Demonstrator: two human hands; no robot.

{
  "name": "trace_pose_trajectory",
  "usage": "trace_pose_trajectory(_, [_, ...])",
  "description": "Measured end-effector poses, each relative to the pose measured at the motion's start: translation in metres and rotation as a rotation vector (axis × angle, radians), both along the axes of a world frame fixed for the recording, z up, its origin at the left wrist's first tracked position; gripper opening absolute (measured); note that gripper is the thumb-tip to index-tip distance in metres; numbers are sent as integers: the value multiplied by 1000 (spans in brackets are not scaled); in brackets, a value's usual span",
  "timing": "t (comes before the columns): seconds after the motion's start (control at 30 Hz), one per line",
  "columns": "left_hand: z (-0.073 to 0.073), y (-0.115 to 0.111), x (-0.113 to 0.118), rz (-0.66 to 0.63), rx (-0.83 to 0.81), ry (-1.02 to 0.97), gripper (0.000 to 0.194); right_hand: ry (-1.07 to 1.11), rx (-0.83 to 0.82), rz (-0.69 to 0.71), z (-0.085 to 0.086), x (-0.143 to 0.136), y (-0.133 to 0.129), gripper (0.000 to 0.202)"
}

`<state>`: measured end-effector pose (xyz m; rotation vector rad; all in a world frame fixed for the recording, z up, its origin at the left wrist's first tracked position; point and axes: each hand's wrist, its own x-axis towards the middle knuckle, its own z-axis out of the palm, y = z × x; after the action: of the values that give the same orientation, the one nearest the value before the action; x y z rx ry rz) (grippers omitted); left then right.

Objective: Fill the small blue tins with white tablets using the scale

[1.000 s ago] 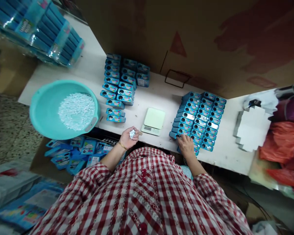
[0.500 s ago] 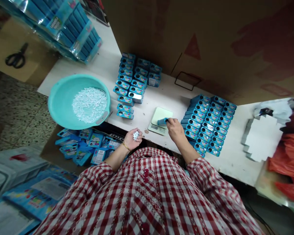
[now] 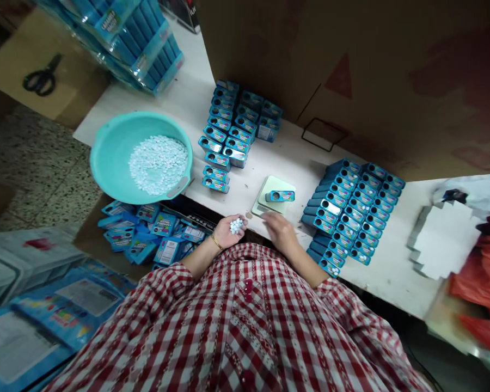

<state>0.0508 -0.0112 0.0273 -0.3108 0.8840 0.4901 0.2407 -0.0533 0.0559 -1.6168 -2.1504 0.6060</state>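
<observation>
A large cardboard box (image 3: 310, 65) is positioned along the far side of the desk (image 3: 396, 272). A turquoise basin (image 3: 110, 158), partly filled with small white pellets (image 3: 159, 163), is placed on the left side. Blue boxes are arranged in two groups: right-hand rows (image 3: 345, 212) and left-hand rows (image 3: 228, 130). Between these groups, a pale scale (image 3: 273, 183) is located; no reading can be made out.

The right hand (image 3: 281, 231) is held just beside the near edge of the scale. Its fingers are partly extended and relaxed, and nothing is seen in them. The left hand (image 3: 226, 235) is turned palm up, with its fingers loosely curled around a handful of pellets (image 3: 237, 226).

A single blue box (image 3: 283, 196) is supported by the scale, apparently upright, with its round opening facing up; it is touched by neither hand. The step in hand is judged to be placement of this box, with the handful kept apart. For any further contact, a light touch is judged to be required so that the box is not tipped. The left palm should be kept level to prevent spillage.
</observation>
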Motion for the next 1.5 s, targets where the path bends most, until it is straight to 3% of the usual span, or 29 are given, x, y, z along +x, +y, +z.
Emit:
trace_pose_trajectory(0.07, [-1, -4, 5, -18, -49, 10, 26, -90, -75, 189, 2, -24, -7, 30])
trace_pose_trajectory(0.17, [-2, -11, 10, 3, -121, -9, 23, -236, -162, 324, 0, -49, -9, 31])
trace_pose_trajectory(0.33, [-2, -19, 9, -18, -133, -12, 27, -286, -253, 412, -2, -54, -8, 28])
trace_pose_trajectory(0.53, [-6, -23, 8, -73, -137, 47, 22, -300, -321, 412, 1, -50, -7, 21])
trace_pose_trajectory(0.77, [-13, -23, 11, -88, -96, 7, 18, -156, -289, 333, -8, -42, -12, 19])
trace_pose_trajectory(0.97, [-10, -6, 22, -57, 55, -105, 20, 203, -150, -23, -2, -1, 6, 16])
trace_pose_trajectory(1.1, [-5, 10, 25, -65, 120, -119, 23, 76, -64, -162, 0, 32, 35, 15])
trace_pose_trajectory(1.27, [-5, 11, 21, -50, 122, -60, 24, -216, -87, -154, -6, 42, 59, 23])
trace_pose_trajectory(1.5, [-5, 3, 20, -22, 79, -81, 24, -90, -76, -144, 1, 30, 47, 27])
